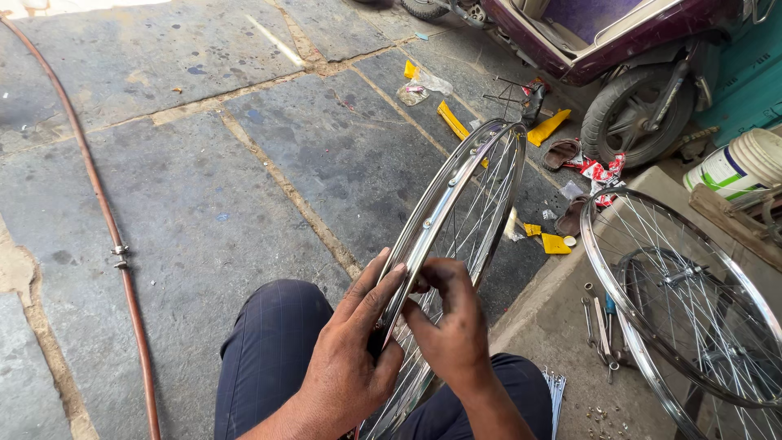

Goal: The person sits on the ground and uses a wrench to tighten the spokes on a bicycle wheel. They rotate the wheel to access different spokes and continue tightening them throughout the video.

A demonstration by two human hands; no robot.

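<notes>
Both forearms are bare, with no sleeve reaching into view, and neither wrist carries a watch, band or ring. The left hand (pixel 352 346) and the right hand (pixel 452 326) are ungloved and smudged with dark grime over the fingers and knuckles. The legs are clothed in dark navy trousers (pixel 273 350) with a faint checked pattern of thin lines across the fabric

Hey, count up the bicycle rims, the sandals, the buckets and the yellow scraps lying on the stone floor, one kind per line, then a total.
Bicycle wheel rims: 3, the rim held by both hands, a second rim at the right, a third rim under it
Sandals: 2, one sandal, other sandal
Buckets: 1, white bucket
Yellow scraps: about 5
Total: about 11
</notes>
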